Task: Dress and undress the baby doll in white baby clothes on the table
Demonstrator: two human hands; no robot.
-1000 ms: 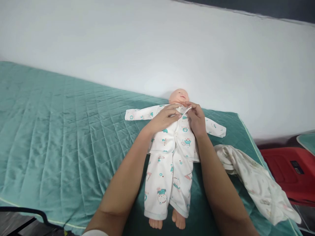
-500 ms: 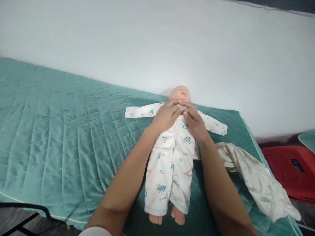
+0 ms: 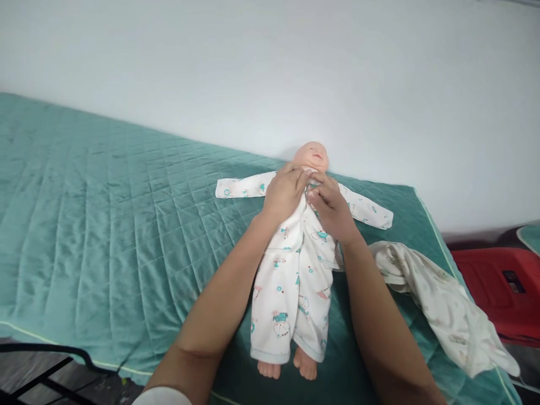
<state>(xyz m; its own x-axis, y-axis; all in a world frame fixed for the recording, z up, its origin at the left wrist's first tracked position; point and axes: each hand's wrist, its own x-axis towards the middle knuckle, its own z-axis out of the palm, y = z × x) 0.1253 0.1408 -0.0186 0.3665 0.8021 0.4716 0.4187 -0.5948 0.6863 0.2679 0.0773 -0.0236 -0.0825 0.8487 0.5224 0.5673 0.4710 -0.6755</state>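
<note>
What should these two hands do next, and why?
Perhaps line up the front edges of the white, printed fabric top near its neck, above the visible front line. The bare left hand and bare right hand are close together there, below the pink plastic doll's head, and they hide whether that part is fastened.

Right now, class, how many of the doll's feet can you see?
2: one foot below the picture's left trouser leg, the other foot below the right trouser leg.
</note>
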